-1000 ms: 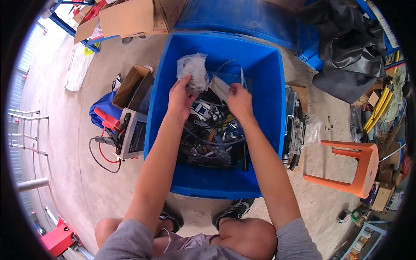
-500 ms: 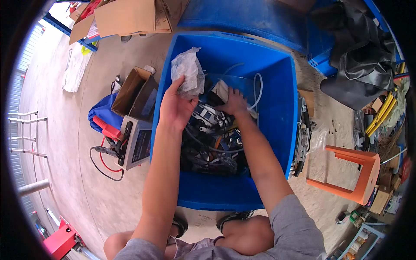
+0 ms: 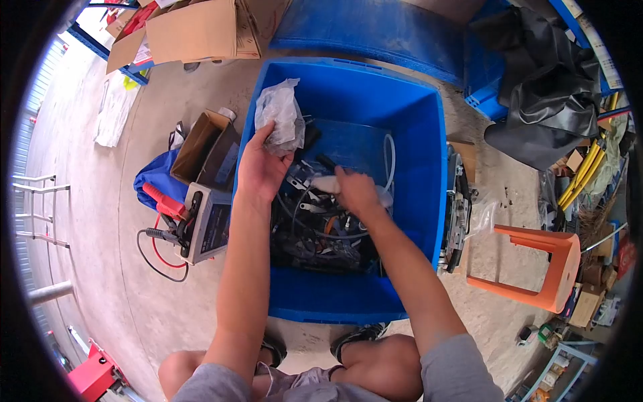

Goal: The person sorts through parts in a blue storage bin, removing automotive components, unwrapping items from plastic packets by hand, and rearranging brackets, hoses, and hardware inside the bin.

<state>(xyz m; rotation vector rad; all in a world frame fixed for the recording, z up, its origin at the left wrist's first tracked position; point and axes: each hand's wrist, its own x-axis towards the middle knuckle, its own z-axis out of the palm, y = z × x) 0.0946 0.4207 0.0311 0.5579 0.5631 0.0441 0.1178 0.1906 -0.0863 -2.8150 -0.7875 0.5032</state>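
My left hand holds a crumpled clear plastic bag over the left side of a blue bin. Its contents cannot be made out. My right hand is inside the bin, its fingers closed on a whitish item. Under and around both hands lie jumbled metal parts, cables and small tools. A pale clear tube curves up beside my right hand, along the right part of the bin floor.
Left of the bin stand a battery-like box with red and black clamps and an open cardboard box. On the right are an orange stool, metal parts and black sheeting.
My right hand has moved down and closed on the whitish item, which has shifted left and down from the upper part of the pile. My left hand keeps holding the bag.
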